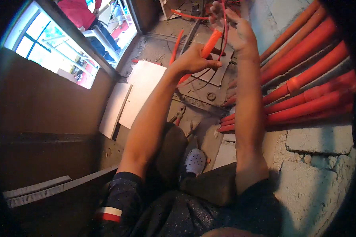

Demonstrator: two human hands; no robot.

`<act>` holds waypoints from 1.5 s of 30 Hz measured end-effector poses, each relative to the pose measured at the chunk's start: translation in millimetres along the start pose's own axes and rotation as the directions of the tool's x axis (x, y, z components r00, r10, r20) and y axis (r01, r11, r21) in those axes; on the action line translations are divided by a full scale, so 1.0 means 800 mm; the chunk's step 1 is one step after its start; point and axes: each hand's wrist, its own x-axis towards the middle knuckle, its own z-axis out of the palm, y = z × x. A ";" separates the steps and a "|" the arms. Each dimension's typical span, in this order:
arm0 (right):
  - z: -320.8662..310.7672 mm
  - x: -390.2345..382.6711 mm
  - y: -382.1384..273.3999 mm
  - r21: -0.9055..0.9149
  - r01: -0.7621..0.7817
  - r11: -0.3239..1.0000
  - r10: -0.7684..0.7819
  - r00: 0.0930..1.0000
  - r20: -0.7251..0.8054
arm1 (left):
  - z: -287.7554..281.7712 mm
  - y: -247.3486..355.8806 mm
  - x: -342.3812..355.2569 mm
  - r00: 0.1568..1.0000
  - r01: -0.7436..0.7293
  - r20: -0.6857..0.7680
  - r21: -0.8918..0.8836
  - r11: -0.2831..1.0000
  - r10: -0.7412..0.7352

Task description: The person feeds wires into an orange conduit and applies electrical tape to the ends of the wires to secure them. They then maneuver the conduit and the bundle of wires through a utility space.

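Starting big: chunky red pipes (pixel 312 71). Well left of those, a white board (pixel 142 89). Nearer the pipes, left hand (pixel 192 59) with fingers wrapped round an orange corrugated conduit (pixel 213 41); nearest, right hand (pixel 241 33), fingers loosely spread, skinny red wire (pixel 226 27) crossing them.
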 end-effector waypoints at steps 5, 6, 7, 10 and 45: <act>0.003 0.002 -0.008 -0.010 0.042 0.999 -0.042 0.999 -0.006 | 0.001 -0.009 0.003 0.979 -0.184 -0.073 0.079 0.980 0.189; -0.001 0.007 0.001 -0.044 0.052 0.998 -0.054 0.998 -0.036 | -0.002 -0.012 0.000 0.979 -0.176 -0.088 0.084 0.981 0.183; -0.007 0.012 0.011 -0.081 0.065 0.995 -0.071 0.995 -0.066 | -0.007 -0.013 0.000 0.938 -0.248 -0.222 0.107 0.963 0.267; -0.068 0.027 0.045 -0.548 0.020 0.836 -0.037 0.999 -0.021 | -0.024 -0.008 0.012 0.834 -0.261 -0.508 -0.017 0.965 0.216; -0.036 0.027 0.090 0.005 -0.122 0.992 0.119 0.971 0.207 | -0.030 -0.007 -0.002 0.886 0.039 -0.458 0.210 0.977 0.063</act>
